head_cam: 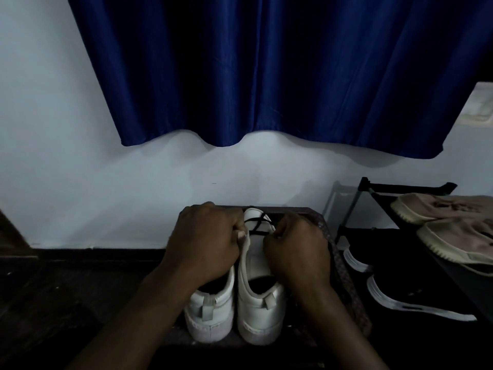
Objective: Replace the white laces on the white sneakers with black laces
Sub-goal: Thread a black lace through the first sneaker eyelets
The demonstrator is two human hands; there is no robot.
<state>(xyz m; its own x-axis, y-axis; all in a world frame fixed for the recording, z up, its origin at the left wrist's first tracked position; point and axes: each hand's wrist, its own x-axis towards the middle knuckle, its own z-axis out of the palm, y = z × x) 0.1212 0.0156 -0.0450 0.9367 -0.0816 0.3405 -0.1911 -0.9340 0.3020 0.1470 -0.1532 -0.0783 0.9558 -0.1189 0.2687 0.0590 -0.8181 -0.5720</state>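
Two white sneakers stand side by side on a dark stool, heels toward me. The right sneaker [260,297] has a black lace [260,225] crossed over its front. My left hand [206,237] is closed on the lace's left side and covers the front of the left sneaker [209,313]. At the lace's right side, my right hand [296,249] is pinched shut on it. No white lace is visible.
A dark shoe rack [400,188] stands to the right with beige sneakers [453,231] on top and black sneakers with white soles [408,297] below. A blue curtain [266,76] hangs on the white wall ahead. The floor is dark.
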